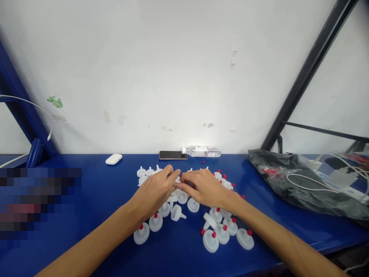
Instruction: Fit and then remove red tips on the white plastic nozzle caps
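Note:
Over the middle of the blue table, the fingertips of both hands meet. My left hand (155, 188) is closed in a pinch on a white nozzle cap (178, 179), mostly hidden by the fingers. My right hand (206, 186) has its thumb and fingers pressed together against the same spot; what lies in them is hidden. Around and under the hands lie several white nozzle caps without red tips, such as a tipped-over cap (176, 212) and a cap lying flat (193, 205). White caps with red tips (211, 241) lie near my right forearm, and red-tipped caps (141, 234) also sit beside my left wrist.
At the wall lie a dark phone (173, 155) and a clear plastic bottle (206, 151) on its side. A white earbud case (113, 159) is at the back left. A loose red tip (203, 162) rests near the bottle. Right, a dark plastic bag (276, 186) holds red pieces.

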`<state>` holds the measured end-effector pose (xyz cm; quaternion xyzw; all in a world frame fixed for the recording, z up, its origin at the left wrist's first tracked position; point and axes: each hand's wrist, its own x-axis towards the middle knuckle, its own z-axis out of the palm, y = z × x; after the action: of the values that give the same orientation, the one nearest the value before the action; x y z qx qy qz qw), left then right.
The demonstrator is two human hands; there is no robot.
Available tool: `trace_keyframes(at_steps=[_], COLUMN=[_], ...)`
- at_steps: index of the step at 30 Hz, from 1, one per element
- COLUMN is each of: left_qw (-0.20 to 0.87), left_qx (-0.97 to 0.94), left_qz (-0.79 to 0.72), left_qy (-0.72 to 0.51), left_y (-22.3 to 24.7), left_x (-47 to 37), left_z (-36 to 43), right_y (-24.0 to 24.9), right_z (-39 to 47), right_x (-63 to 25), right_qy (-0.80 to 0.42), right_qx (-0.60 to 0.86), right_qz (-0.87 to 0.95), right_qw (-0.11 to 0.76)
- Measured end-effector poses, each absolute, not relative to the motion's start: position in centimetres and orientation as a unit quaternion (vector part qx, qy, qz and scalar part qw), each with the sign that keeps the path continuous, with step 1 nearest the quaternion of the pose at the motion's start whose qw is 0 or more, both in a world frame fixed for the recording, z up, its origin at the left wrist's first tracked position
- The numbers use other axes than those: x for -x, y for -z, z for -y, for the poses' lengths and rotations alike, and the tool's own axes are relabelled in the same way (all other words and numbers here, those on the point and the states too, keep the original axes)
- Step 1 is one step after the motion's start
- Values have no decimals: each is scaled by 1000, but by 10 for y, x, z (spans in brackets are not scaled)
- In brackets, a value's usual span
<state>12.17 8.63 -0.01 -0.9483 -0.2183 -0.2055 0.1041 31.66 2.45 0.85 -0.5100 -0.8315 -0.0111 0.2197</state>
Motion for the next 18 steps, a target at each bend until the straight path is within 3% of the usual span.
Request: trace_keyframes(at_steps=[4,6,8,14,16,18], left_qw=[224,233,169,-186,-201,-138], left_qx=[933,930,940,920,902,896], left_qz=[216,213,211,275,311,331], left_qy=[183,188,208,209,222,262], left_y=[-8,-13,-16,-29,-32,-32], left_x=[-122,-123,-124,-110,-102,-97], left_z=[-87,-88,-89,-101,-110,-117], right_y=[-13,-17,-20,-28,-32,-36], right_z=[-28,-27,-26,-29,-33,-37], right_x=[-324,-329,-332,-352,-365,-375], right_qy=[27,31,35,85,84,57], right_qx=[489,464,443,436,470,512], right_qz=[849,861,870,867,839,809], right_qw=[199,206,216,224,262,283])
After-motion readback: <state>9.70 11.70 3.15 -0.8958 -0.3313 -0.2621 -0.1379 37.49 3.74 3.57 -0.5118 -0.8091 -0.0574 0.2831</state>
